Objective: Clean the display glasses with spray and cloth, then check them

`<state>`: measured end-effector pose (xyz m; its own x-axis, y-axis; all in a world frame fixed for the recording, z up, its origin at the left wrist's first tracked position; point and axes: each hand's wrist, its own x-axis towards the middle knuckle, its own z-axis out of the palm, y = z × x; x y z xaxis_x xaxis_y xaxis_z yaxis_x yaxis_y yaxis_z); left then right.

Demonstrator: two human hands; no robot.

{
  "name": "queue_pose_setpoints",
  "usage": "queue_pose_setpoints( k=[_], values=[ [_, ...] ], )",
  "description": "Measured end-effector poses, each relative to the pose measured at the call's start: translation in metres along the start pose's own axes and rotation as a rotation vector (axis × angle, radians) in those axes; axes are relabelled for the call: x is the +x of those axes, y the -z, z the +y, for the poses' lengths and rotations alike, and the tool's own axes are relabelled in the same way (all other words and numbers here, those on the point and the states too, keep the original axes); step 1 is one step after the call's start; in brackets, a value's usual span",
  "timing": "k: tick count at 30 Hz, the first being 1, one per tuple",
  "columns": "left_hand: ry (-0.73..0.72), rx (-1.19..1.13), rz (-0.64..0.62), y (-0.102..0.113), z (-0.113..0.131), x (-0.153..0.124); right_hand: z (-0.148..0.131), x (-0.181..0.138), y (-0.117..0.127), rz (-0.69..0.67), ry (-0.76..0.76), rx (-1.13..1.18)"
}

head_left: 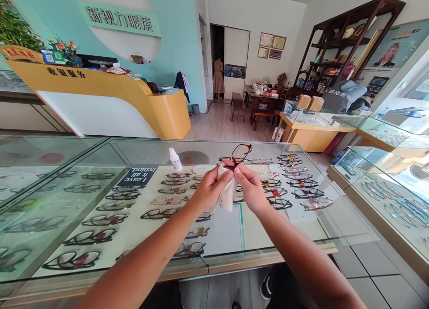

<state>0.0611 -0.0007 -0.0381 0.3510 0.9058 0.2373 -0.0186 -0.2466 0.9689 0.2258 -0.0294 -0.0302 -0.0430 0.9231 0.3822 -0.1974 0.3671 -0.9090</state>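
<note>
A pair of dark red eyeglasses [241, 153] is held up between my two hands, above the glass top of a display case [214, 255]. My left hand [215, 180] is closed around a pale cleaning cloth [227, 197], which is folded over part of the frame and hangs down between the hands. The fingers of my right hand [248, 182] pinch the glasses at their lower edge. One lens sticks up clear of the cloth; the other part is hidden by cloth and fingers. Left of my hands, a small white bottle [174, 159] stands upright on the glass.
Rows of eyeglasses [172, 190] lie inside the case under the glass. More display cases [395, 184] stand at the right. A yellow and white counter [167, 114] is across the floor, with a wooden table [264, 100] and benches behind. A person [218, 77] stands in the far doorway.
</note>
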Motion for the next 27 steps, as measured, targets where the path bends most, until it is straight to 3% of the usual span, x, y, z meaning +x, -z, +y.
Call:
queue_pose_setpoints(
  k=[2, 5, 10, 12, 19, 22, 27],
  values=[
    [-0.012, 0.022, 0.071, -0.003, -0.003, 0.002, -0.002, -0.001, -0.002, -0.017, 0.040, -0.032],
    [0.033, 0.014, 0.073, 0.002, -0.004, 0.003, -0.001, -0.001, 0.000, -0.026, 0.037, -0.012],
    [0.172, -0.102, -0.199, 0.018, 0.008, 0.000, 0.007, 0.001, 0.008, 0.003, -0.074, 0.093],
    [0.154, -0.113, -0.236, 0.017, 0.009, -0.001, 0.008, 0.001, 0.008, 0.008, -0.080, 0.094],
    [-0.019, 0.008, 0.006, -0.004, 0.003, 0.000, -0.004, 0.000, 0.001, -0.084, 0.084, -0.069],
    [-0.054, 0.001, 0.098, -0.008, 0.005, -0.002, -0.003, 0.000, 0.001, -0.089, 0.064, -0.039],
    [-0.048, -0.102, 0.187, -0.009, 0.008, -0.005, 0.000, 0.004, 0.007, 0.068, -0.092, 0.239]
  ],
)
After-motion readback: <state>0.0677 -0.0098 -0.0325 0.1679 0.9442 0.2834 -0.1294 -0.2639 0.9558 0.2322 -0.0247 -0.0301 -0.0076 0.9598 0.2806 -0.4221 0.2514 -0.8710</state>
